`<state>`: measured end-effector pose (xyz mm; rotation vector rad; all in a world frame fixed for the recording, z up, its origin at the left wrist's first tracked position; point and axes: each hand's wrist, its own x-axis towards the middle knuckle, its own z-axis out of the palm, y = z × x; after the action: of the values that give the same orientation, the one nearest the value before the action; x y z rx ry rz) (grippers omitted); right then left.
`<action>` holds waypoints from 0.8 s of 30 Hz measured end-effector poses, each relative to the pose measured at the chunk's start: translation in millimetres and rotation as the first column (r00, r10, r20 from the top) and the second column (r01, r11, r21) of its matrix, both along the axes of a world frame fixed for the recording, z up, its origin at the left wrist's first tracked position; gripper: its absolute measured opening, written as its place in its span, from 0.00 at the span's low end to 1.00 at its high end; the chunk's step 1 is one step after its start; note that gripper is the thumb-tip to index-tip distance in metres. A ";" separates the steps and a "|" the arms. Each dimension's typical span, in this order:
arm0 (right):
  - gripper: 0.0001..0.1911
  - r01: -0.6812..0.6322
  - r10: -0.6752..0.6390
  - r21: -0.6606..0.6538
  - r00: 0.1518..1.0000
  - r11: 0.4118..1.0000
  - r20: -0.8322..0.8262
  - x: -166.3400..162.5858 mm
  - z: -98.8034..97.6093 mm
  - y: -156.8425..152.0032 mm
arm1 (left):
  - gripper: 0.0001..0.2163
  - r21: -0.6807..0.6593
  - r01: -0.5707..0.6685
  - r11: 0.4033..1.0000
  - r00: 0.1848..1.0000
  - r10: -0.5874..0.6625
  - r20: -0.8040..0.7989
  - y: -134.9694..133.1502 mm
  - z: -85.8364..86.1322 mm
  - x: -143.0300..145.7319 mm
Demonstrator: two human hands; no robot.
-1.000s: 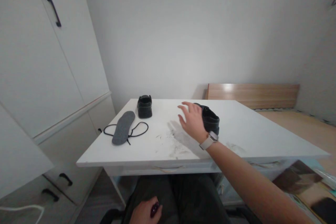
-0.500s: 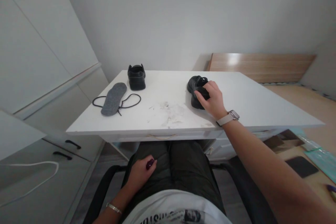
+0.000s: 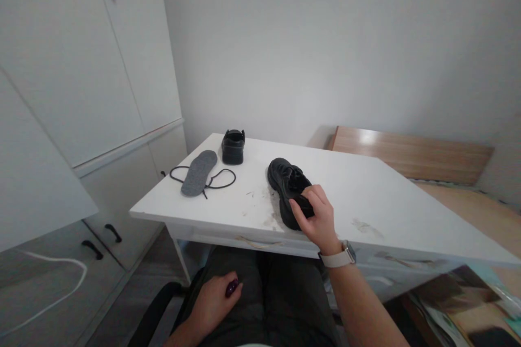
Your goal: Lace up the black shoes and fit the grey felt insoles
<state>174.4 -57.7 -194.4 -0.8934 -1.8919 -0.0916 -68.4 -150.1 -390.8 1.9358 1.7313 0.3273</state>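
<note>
Blk shoe moved twd desk edge; R hand gripping heel opening

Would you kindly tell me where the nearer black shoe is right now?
In the head view, the nearer black shoe is just right of centre, by the front edge of the white table, its heel in the right hand.
</note>
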 end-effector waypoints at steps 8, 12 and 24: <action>0.05 -0.055 0.050 -0.172 0.998 0.983 -0.034 -0.5 16.1 -23.0 | 0.08 -0.019 -0.039 0.999 0.999 0.038 -0.037 -0.3 -3.1 2.6; 0.07 0.055 -0.072 -0.137 0.989 0.989 -0.125 22.0 34.3 -8.4 | 0.08 -0.019 -0.048 0.999 0.998 0.047 -0.047 -0.7 -5.5 3.7; 0.07 0.389 -0.288 -0.037 0.739 0.920 0.609 20.8 67.7 30.9 | 0.09 -0.036 -0.032 0.999 0.997 0.030 -0.066 1.0 -4.8 3.7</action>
<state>195.2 -26.8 -126.7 -1.4512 -2.3084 -0.5031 -64.7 -149.2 -395.6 1.9147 1.7979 0.2446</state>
